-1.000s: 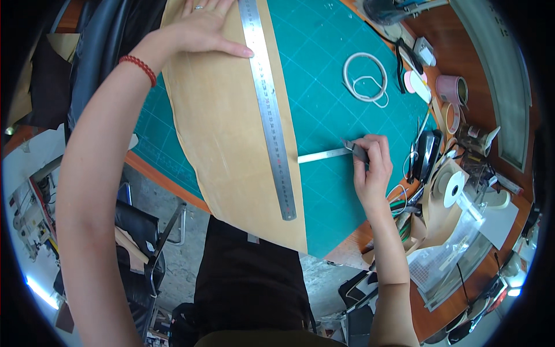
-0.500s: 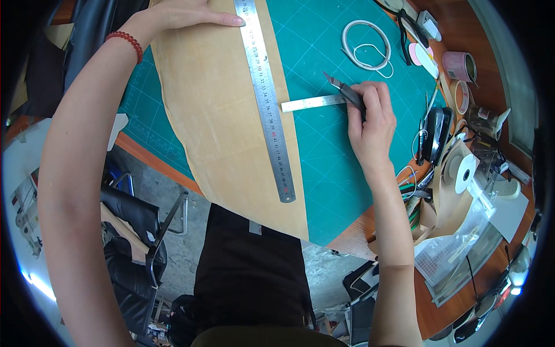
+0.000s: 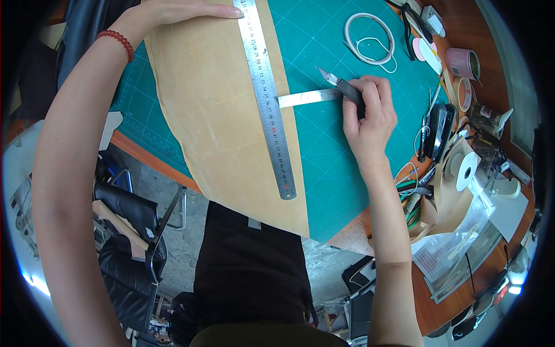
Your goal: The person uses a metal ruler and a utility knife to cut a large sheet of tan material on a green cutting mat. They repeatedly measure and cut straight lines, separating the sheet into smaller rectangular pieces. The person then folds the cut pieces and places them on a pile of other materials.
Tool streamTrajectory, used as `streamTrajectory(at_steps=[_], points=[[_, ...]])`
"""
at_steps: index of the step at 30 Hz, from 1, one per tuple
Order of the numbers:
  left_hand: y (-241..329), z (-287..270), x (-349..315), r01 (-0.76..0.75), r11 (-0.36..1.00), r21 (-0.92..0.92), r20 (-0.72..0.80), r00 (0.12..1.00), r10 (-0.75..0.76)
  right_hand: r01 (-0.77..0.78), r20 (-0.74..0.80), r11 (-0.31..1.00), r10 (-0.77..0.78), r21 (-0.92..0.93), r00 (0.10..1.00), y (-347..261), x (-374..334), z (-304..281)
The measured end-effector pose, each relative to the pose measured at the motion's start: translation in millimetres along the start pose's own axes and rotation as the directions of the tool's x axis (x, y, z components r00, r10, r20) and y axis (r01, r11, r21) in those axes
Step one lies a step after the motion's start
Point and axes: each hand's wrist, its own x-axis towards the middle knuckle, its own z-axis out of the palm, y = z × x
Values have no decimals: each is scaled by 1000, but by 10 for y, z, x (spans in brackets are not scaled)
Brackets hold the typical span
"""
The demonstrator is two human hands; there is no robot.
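Note:
A tan leather sheet (image 3: 219, 115) lies on a teal cutting mat (image 3: 341, 162). A long steel ruler (image 3: 267, 98) runs along the sheet's right edge. My left hand (image 3: 185, 10) presses flat on the sheet and the ruler's far end; a red bead bracelet (image 3: 117, 41) is on that wrist. My right hand (image 3: 370, 113) is closed around a dark-handled craft knife (image 3: 342, 87), blade pointing away from me. A short steel ruler (image 3: 309, 97) lies crosswise, butting the long ruler and passing under my right hand.
A coil of white cord (image 3: 370, 39) rests on the mat's far side. Tape rolls (image 3: 462, 63), a white spool (image 3: 465, 170), dark tools (image 3: 439, 124) and plastic bags (image 3: 457, 243) crowd the wooden table at right. A black chair (image 3: 133, 214) stands at lower left.
My right hand with the knife has moved farther up the mat along the short ruler. My left hand has stayed on the long ruler's far end.

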Motion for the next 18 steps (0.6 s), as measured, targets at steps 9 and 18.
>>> streamTrajectory(at_steps=[9,18], points=[[43,-2,9,6,1000,7,-8,1000,-6,-20,-38,998,22,60,999,21,-19,-23],[55,28,4,13,1000,17,-30,999,-12,-20,-43,998,23,60,999,18,-17,-22]])
